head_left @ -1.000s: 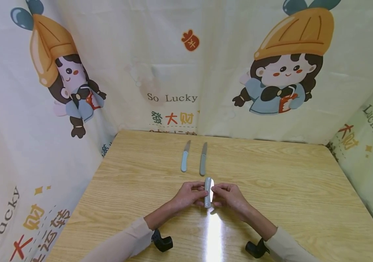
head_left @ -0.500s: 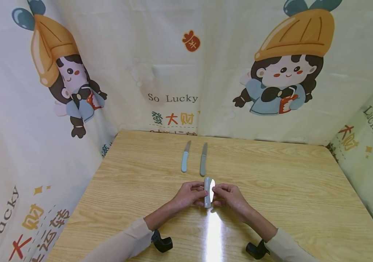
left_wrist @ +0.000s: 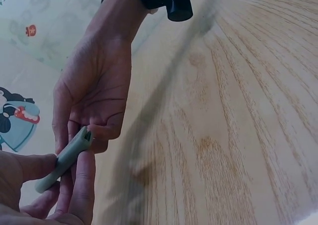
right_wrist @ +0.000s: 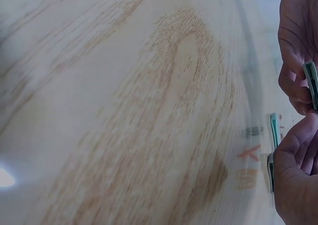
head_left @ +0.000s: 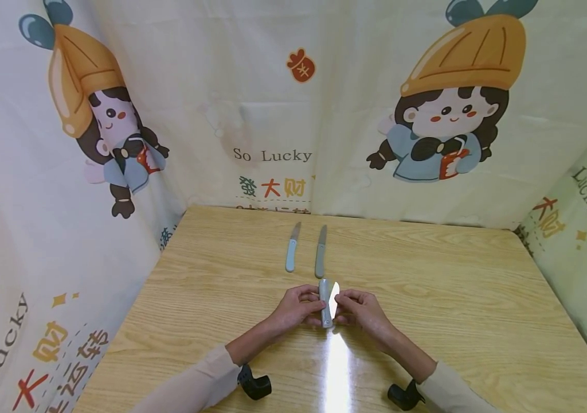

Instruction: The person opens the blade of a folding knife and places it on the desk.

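Observation:
A folding knife with a pale grey handle stands partly unfolded in the middle of the head view. My left hand holds the handle between thumb and fingers. The bright blade sticks out at a narrow angle on the right, pinched by my right hand. In the left wrist view the greenish knife handle shows between both hands, with its slot towards the right hand; the blade is hidden there. At the right edge of the right wrist view only part of the knife appears.
Beyond the hands lie two unfolded knives, one with a light blue handle and one with a grey handle. The wooden table ends at a printed curtain. A strong light reflection lies in front of the hands.
The blade has swung further out from the handle, to the right, and a gap now shows between them. The handle has shifted slightly left; the two knives behind stay put.

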`<state>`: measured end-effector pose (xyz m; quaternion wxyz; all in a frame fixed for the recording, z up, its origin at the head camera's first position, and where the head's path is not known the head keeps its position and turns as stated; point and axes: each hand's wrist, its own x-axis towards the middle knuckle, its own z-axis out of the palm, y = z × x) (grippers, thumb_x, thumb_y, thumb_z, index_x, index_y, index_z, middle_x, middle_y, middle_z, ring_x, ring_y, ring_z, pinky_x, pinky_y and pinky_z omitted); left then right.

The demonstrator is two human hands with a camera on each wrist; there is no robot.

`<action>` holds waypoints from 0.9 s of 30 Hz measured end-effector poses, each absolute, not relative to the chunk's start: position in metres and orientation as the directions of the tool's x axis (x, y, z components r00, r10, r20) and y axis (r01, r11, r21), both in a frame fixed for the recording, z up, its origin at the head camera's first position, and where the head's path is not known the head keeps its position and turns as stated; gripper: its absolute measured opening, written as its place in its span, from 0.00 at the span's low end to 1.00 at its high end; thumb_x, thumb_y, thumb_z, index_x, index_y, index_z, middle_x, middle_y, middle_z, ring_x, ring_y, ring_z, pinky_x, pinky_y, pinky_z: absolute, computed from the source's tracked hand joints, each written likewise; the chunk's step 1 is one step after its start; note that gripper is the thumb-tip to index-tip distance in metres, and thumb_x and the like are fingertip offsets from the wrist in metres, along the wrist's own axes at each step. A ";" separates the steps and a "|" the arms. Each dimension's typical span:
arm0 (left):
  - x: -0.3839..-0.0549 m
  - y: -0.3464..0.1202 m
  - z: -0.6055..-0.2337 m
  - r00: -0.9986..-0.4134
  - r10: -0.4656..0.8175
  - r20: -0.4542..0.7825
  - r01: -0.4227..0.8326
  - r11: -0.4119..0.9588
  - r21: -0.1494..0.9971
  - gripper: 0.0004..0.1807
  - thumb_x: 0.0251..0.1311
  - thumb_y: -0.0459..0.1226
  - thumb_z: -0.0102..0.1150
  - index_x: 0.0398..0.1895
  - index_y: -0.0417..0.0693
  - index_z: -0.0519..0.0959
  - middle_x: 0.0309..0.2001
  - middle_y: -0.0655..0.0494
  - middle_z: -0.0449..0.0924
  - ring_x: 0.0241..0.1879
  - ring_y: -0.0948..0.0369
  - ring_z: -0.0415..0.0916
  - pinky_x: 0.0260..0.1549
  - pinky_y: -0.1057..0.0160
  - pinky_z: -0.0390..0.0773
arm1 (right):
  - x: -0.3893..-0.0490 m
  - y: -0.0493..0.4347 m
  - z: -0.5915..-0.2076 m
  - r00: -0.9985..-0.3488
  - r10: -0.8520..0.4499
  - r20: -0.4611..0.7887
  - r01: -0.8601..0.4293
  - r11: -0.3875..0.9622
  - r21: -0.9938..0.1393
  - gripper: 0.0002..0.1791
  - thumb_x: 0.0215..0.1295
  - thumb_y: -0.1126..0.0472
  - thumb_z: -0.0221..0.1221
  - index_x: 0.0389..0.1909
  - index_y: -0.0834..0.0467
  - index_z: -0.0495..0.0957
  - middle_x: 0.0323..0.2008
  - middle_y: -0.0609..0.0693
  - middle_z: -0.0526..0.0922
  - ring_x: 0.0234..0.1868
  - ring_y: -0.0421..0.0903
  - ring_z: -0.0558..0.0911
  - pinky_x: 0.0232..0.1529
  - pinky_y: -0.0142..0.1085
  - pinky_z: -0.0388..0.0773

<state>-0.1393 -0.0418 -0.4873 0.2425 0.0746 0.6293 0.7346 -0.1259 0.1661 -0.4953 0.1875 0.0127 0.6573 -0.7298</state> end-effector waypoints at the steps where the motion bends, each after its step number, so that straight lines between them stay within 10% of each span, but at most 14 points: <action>1: -0.139 -0.042 -0.487 -0.872 0.449 -0.197 -0.264 -0.092 0.960 0.20 0.69 0.26 0.59 0.61 0.25 0.71 0.41 0.46 0.81 0.39 0.54 0.82 0.37 0.55 0.86 | -0.126 0.166 -0.495 -0.930 -0.256 -0.264 0.290 -0.067 -0.955 0.17 0.76 0.61 0.58 0.50 0.73 0.76 0.37 0.54 0.83 0.39 0.44 0.82 0.42 0.35 0.83; 27: -0.136 -0.045 -0.488 -0.889 0.405 -0.216 -0.300 -0.156 0.941 0.16 0.68 0.26 0.57 0.54 0.24 0.68 0.43 0.41 0.79 0.44 0.49 0.83 0.46 0.49 0.83 | -0.126 0.170 -0.493 -0.949 -0.208 -0.235 0.251 -0.053 -0.967 0.18 0.76 0.62 0.57 0.52 0.77 0.75 0.36 0.55 0.84 0.38 0.43 0.83 0.42 0.35 0.83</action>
